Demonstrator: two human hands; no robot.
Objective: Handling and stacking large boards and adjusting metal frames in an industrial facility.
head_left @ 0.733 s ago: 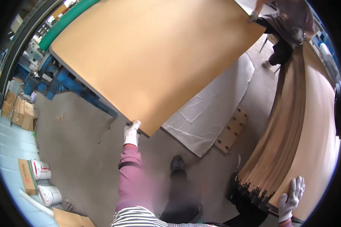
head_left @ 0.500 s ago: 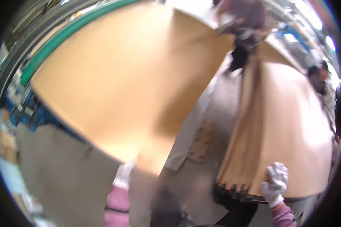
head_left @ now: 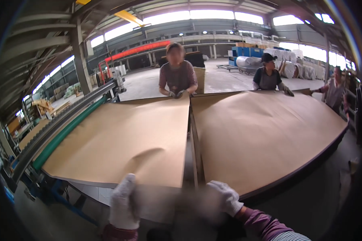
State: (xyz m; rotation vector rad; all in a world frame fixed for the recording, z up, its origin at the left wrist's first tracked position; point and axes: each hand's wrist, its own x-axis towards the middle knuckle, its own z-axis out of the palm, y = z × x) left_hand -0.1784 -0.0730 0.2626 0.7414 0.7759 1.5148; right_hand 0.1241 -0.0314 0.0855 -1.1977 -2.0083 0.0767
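A large brown sheet [head_left: 120,136], like board or heavy paper, stretches away from me on the left, with a raised crease near its front. My left hand [head_left: 124,207], in a white glove, pinches its near edge, thumb on top. To the right lies a stack of similar brown sheets [head_left: 265,136] with a dark lower edge. Close to that stack's near-left corner is my right hand [head_left: 226,197], also gloved in white. Its fingers point left and are partly lost in a blur, so its grip cannot be made out.
Across the left sheet a co-worker [head_left: 178,76] has both hands at its far edge. Another person in a dark cap [head_left: 269,74] stands behind the stack, and a third [head_left: 337,90] is at its far right. A green roller [head_left: 68,132] on a machine frame borders the left.
My view has lifted and levelled. My right hand has left the top of the right stack, where it lay with fingers spread, and moved to the near-left corner. The left sheet lies flatter.
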